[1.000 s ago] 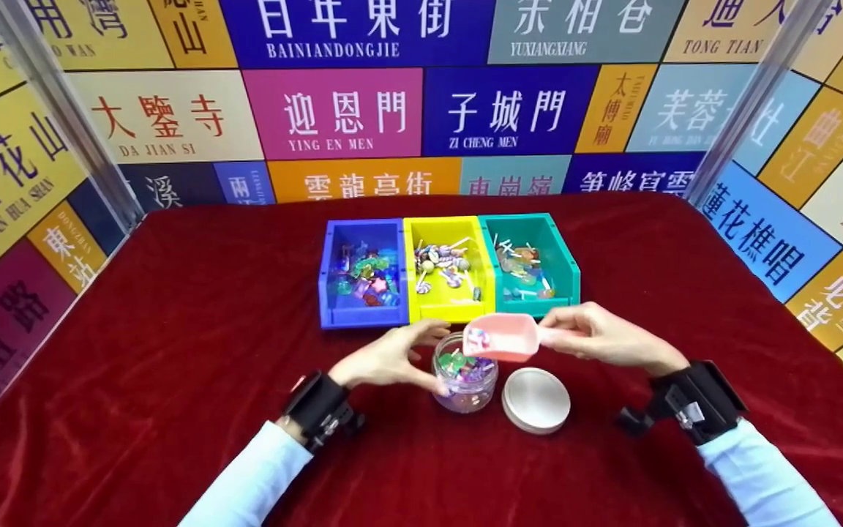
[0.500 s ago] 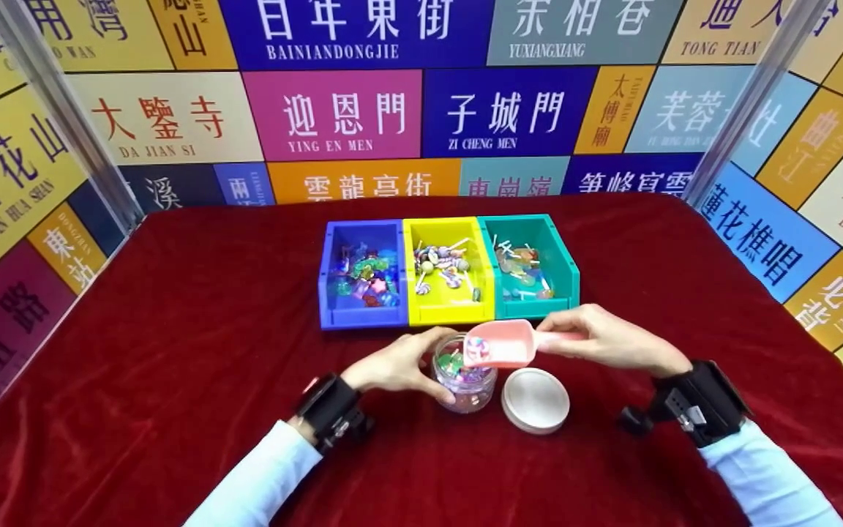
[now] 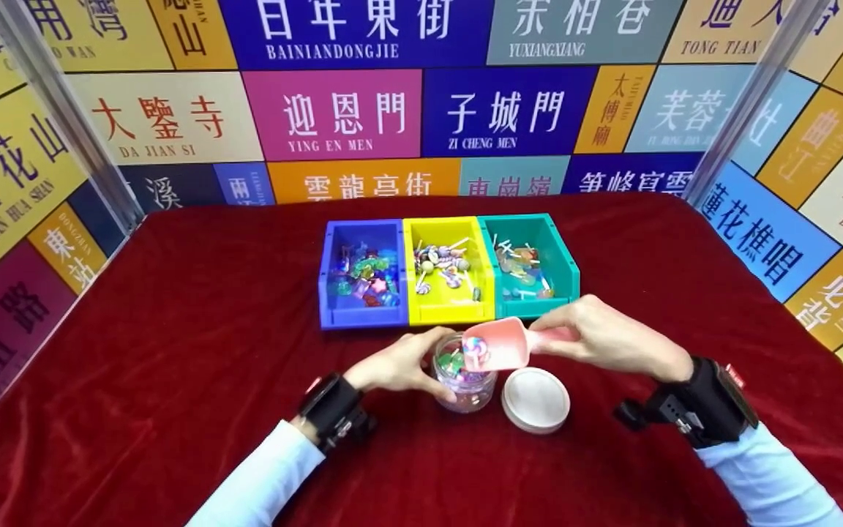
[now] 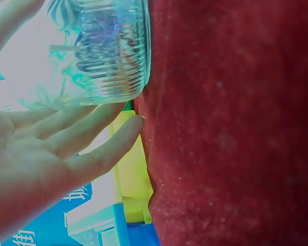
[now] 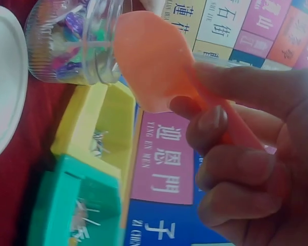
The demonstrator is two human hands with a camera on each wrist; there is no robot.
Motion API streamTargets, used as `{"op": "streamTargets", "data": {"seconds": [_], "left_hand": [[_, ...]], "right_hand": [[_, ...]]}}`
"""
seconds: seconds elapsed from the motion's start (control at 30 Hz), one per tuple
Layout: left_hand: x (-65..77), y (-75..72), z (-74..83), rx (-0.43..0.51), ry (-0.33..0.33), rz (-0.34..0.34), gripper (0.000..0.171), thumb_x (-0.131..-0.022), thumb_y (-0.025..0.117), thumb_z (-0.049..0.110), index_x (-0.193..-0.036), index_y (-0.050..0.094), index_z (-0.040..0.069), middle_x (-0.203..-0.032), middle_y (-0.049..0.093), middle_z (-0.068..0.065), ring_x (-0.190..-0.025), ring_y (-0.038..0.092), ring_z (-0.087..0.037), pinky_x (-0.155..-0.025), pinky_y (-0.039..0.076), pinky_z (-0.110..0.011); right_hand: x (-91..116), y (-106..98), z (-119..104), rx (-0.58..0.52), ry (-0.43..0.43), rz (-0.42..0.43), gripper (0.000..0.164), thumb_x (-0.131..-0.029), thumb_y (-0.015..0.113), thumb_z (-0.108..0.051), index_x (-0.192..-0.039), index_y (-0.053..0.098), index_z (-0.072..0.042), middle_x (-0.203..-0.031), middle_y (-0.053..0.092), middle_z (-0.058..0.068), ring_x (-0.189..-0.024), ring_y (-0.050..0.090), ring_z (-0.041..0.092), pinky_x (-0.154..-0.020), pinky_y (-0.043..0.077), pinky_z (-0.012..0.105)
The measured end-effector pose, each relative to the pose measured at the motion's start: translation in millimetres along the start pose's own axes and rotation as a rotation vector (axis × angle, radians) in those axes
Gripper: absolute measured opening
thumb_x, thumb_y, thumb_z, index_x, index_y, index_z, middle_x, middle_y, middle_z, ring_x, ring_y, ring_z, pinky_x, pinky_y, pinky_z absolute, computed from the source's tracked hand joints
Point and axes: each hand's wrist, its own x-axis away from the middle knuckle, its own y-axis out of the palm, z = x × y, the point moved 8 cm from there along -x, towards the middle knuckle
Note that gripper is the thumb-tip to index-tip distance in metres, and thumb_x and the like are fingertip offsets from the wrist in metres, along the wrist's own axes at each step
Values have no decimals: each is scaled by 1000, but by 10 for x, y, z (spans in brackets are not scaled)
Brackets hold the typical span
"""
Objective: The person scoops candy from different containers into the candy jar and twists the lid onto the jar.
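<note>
A clear jar [image 3: 467, 401] with colourful candies stands on the cloth, ribbed near its base in the left wrist view. My left hand [image 3: 397, 363] holds it from the left, thumb on the near side and fingers round the far side. The handle of a pink scoop [image 3: 507, 344] is gripped in my right hand [image 3: 597, 333], fingers curled round it in the right wrist view. The scoop is tilted with its lip over the jar's mouth, and a swirled lollipop [image 3: 475, 348] lies in it. Part of the jar's opening is hidden by the scoop.
A round white lid [image 3: 536, 400] lies right of the jar. Behind stand a blue bin [image 3: 364, 316], a yellow bin [image 3: 451, 313] and a green bin [image 3: 571, 282], joined side by side and holding small candies and lollipops. Red cloth [image 3: 231, 293] covers the table.
The scoop has tipped further down toward the jar, with my right hand rising slightly behind it. The lollipop has shifted in the scoop. My left hand has moved a little right along the jar.
</note>
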Motion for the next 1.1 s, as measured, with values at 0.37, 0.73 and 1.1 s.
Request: {"op": "streamTargets", "data": {"seconds": [0.37,0.73,1.1], "left_hand": [[-12,-4,7,-12,-12,-1,75,-65,79,26,-127,42,5,-118,55,-11,-104,51,-21,-92,41,-33],[-20,9,-4,-16,-8,-11,76,-65,79,28,-127,42,4,-116,56,-12,-105,52,-24,-93,41,-32],[9,-6,21,-28,22,-4,73,-66,78,28,-125,43,4,-115,56,-10,-101,53,-21,-90,42,-31]], "right_hand": [[-6,-94,-247,260,-76,74,7,-82,64,-25,-78,64,-19,-67,53,-12,-61,48,3,-55,42,22],[34,-145,-169,245,-58,135,11,-81,65,-23,-84,67,-13,-75,63,-8,-66,57,6,-60,49,25],[51,-4,118,2,48,9,18,-83,61,-31,-93,67,-17,-79,62,-13,-65,51,3,-58,44,21]]}}
